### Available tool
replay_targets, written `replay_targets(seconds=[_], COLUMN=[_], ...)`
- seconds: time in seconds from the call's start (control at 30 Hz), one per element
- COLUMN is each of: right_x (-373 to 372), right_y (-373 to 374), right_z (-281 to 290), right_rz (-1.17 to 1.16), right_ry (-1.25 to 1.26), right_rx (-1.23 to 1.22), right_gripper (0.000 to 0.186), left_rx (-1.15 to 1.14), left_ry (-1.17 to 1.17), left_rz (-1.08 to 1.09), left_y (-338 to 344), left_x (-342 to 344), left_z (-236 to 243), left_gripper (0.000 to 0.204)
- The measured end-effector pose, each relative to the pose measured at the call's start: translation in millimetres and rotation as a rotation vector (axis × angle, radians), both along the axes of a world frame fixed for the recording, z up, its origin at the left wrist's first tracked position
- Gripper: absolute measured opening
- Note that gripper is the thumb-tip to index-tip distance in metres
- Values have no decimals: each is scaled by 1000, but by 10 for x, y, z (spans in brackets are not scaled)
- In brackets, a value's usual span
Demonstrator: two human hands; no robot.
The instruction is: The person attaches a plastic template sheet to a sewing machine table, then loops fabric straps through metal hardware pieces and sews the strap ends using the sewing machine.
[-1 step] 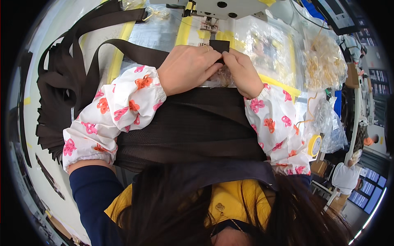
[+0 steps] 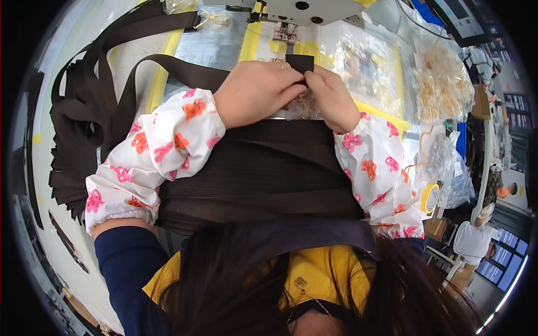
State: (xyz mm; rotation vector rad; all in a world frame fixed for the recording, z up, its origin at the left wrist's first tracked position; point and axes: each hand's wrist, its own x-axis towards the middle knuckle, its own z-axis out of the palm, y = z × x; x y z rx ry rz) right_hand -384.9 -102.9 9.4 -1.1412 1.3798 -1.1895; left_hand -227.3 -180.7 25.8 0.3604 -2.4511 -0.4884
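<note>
A dark brown webbing strap (image 2: 185, 68) runs from the left under my left hand (image 2: 255, 94). Its squared strap end (image 2: 301, 63) sticks up between my two hands. The left fingers are bent over the strap, pressing it. My right hand (image 2: 333, 99) pinches the strap's right edge between thumb and fingers, and those fingertips are partly hidden. Just beyond the hands is a sewing machine (image 2: 314, 12) with its presser foot (image 2: 284, 33). Below my wrists, dark pleated-looking material (image 2: 269, 168) spreads across the near side.
More dark strap in loops and a stacked bundle (image 2: 73, 187) lies at the left. Clear plastic sheeting (image 2: 364, 61) and yellow tape (image 2: 384, 116) cover the table right of the machine. A clump of threads (image 2: 445, 84), a tape roll (image 2: 430, 198) and a screen (image 2: 462, 22) are farther right.
</note>
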Motion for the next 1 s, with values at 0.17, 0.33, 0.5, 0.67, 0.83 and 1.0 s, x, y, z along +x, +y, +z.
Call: replay_targets(seconds=[0.17,0.33,0.5,0.67,0.83,1.0], right_x=[107,105,126,208,159,177], right_y=[28,32,3,-28,-11,35], right_z=[222,195,39,151,4,18], right_rz=[-53,28,-133,-212,-167,-108], right_ry=[-305,-348,-279,-260,-197,431], right_rx=[166,256,188,239,118,-191], right_gripper=[24,23,29,28,28,28], left_rx=[602,368,-245,-551,-158,864], left_ry=[42,86,-34,-256,29,-90], left_rz=[60,-82,-29,56,6,-113], left_y=[-175,-166,-63,54,-102,-233], left_x=[39,21,54,11,14,27], left_z=[18,-73,45,37,-82,-83], left_gripper=[20,17,15,26,15,24])
